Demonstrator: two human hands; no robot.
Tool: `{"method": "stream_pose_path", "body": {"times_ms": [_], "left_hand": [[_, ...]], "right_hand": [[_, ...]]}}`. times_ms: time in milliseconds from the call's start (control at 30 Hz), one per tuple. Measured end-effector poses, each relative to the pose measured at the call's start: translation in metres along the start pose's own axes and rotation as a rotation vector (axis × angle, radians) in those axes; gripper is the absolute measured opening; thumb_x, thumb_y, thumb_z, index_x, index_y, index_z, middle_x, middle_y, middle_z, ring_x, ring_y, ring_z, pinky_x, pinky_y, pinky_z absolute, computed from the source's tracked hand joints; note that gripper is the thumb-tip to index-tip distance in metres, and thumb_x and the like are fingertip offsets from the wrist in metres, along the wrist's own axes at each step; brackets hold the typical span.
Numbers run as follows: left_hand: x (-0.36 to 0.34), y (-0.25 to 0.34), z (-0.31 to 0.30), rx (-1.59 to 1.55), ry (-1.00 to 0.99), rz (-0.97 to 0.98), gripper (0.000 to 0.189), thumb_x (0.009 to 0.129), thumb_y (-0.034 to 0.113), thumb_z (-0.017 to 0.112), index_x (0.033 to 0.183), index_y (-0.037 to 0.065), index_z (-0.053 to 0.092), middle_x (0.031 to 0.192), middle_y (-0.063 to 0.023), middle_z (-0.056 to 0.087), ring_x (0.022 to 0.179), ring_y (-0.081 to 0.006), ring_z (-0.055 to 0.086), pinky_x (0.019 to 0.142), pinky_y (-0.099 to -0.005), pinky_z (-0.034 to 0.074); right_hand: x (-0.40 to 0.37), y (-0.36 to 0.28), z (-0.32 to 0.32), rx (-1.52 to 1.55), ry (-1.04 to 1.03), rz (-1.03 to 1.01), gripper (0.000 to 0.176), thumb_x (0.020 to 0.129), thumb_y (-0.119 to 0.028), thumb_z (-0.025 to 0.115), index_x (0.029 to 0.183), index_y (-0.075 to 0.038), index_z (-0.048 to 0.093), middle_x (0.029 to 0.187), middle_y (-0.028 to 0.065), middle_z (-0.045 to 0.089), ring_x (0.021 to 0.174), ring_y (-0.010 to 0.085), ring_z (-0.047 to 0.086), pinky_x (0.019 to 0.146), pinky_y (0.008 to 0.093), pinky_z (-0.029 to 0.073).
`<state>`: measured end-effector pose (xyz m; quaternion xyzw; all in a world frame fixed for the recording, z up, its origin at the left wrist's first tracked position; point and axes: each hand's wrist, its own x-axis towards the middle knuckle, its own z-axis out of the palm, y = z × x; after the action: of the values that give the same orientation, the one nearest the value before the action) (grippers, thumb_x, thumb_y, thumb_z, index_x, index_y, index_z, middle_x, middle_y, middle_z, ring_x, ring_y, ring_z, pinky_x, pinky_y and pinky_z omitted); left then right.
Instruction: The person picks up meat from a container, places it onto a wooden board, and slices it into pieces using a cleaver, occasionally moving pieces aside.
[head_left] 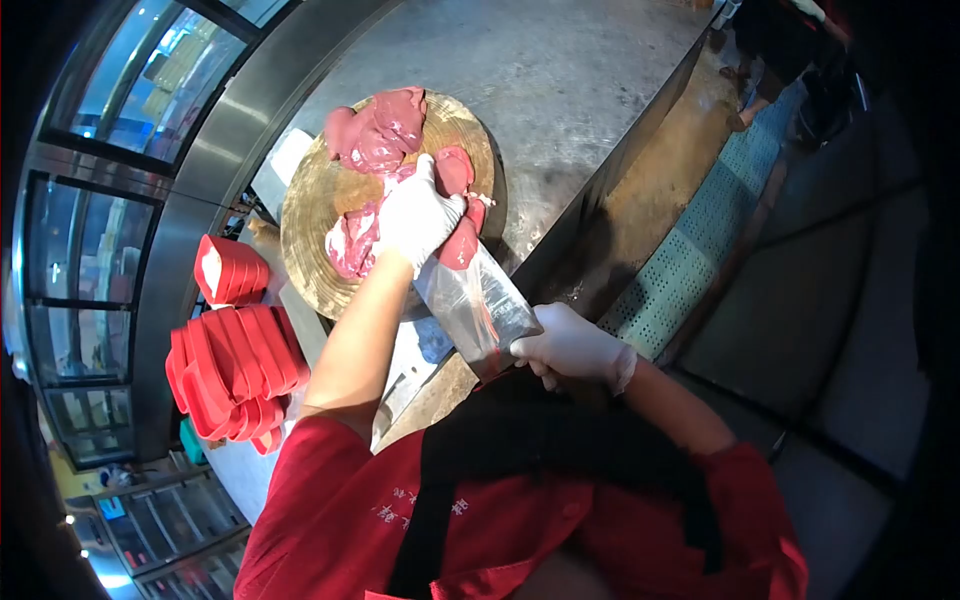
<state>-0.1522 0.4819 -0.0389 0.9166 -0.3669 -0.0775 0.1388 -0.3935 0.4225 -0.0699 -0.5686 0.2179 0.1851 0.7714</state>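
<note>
My left hand [420,215], in a white glove, presses down on raw meat [453,170] at the near right of a round wooden chopping block [305,225]; some fingers are hidden. A cleaver [475,300] with a wide shiny blade is gripped in my right hand [575,345], also gloved. Its far end meets a smooth red slice of meat [460,245] by the block's edge, beside my left hand. Farther back on the block lies a larger glossy lump of meat [380,130]. More pieces of meat [352,240] sit left of my left hand.
Stacked red trays [235,365] and nested red containers [232,270] stand to the left. A metal worktop [560,90] extends behind the block. Glass-fronted cabinets [95,245] line the far left. On the right are a perforated green mat [700,230] and another person's legs [760,95].
</note>
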Motion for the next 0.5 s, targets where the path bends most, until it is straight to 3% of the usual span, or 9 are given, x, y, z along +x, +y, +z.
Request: {"method": "stream_pose_path", "body": {"times_ms": [100,167,233,300,367,433,467,500], "left_hand": [[0.001,-0.024,0.010,-0.047,0.156,0.100,0.063,0.084,0.026,0.068,0.142,0.004,0.053,0.116,-0.0261,0.068,0.109,-0.0390,0.067,0.094,-0.0425,0.052],[-0.002,-0.043,0.003,-0.200,0.283,0.111,0.057,0.085,0.015,0.067,0.140,0.005,0.056,0.118,-0.0234,0.068,0.105,-0.0344,0.069,0.093,-0.0395,0.052],[0.007,-0.071,-0.011,-0.083,0.490,0.124,0.056,0.083,0.012,0.069,0.137,0.004,0.057,0.118,-0.0212,0.069,0.104,-0.0334,0.069,0.094,-0.0393,0.052],[0.024,-0.110,-0.033,-0.311,0.405,0.138,0.059,0.083,0.015,0.069,0.139,0.004,0.054,0.116,-0.0228,0.067,0.108,-0.0412,0.064,0.097,-0.0455,0.050],[0.039,-0.144,-0.043,0.243,0.655,0.285,0.057,0.083,0.017,0.071,0.137,0.005,0.055,0.116,-0.0209,0.067,0.110,-0.0386,0.063,0.099,-0.0451,0.049],[0.033,-0.126,-0.056,0.205,0.628,0.274,0.048,0.083,0.017,0.071,0.128,0.006,0.062,0.113,-0.0174,0.069,0.110,-0.0362,0.063,0.099,-0.0440,0.048],[0.029,-0.113,-0.054,0.119,0.498,0.315,0.041,0.084,0.016,0.070,0.124,0.006,0.064,0.111,-0.0161,0.069,0.110,-0.0356,0.063,0.099,-0.0438,0.048],[0.024,-0.101,-0.046,0.032,0.367,0.350,0.035,0.085,0.015,0.069,0.119,0.007,0.067,0.110,-0.0147,0.069,0.110,-0.0349,0.062,0.099,-0.0436,0.048]], "right_hand": [[0.005,-0.001,0.004,-0.069,-0.017,-0.001,0.013,0.093,-0.013,0.061,0.091,-0.001,0.058,0.065,0.0039,0.057,0.050,0.0146,0.057,0.048,0.0319,0.049],[0.006,-0.006,0.007,-0.124,-0.014,-0.003,0.013,0.092,-0.014,0.061,0.093,-0.001,0.059,0.066,0.0046,0.058,0.051,0.0145,0.058,0.049,0.0316,0.050],[0.003,-0.015,0.012,-0.200,-0.022,-0.044,0.017,0.091,-0.015,0.062,0.098,0.001,0.060,0.067,0.0055,0.059,0.053,0.0147,0.061,0.049,0.0316,0.050],[0.001,-0.016,0.016,-0.209,-0.009,-0.039,0.019,0.092,-0.015,0.062,0.103,0.001,0.060,0.067,0.0048,0.059,0.052,0.0139,0.060,0.049,0.0314,0.050],[-0.003,-0.012,0.015,-0.097,0.014,-0.103,0.018,0.092,-0.014,0.062,0.102,0.001,0.061,0.068,0.0042,0.059,0.052,0.0129,0.058,0.048,0.0302,0.050],[-0.012,-0.011,0.009,-0.072,0.087,-0.113,0.024,0.093,-0.016,0.062,0.107,0.003,0.061,0.069,0.0051,0.060,0.052,0.0134,0.059,0.048,0.0304,0.050],[-0.019,-0.011,0.007,-0.045,0.154,-0.119,0.030,0.094,-0.017,0.062,0.113,0.005,0.061,0.070,0.0060,0.060,0.052,0.0139,0.059,0.048,0.0305,0.050],[-0.025,-0.013,0.006,0.038,0.241,-0.125,0.024,0.094,-0.016,0.062,0.106,0.005,0.062,0.068,0.0062,0.060,0.050,0.0141,0.059,0.047,0.0304,0.049]]}}
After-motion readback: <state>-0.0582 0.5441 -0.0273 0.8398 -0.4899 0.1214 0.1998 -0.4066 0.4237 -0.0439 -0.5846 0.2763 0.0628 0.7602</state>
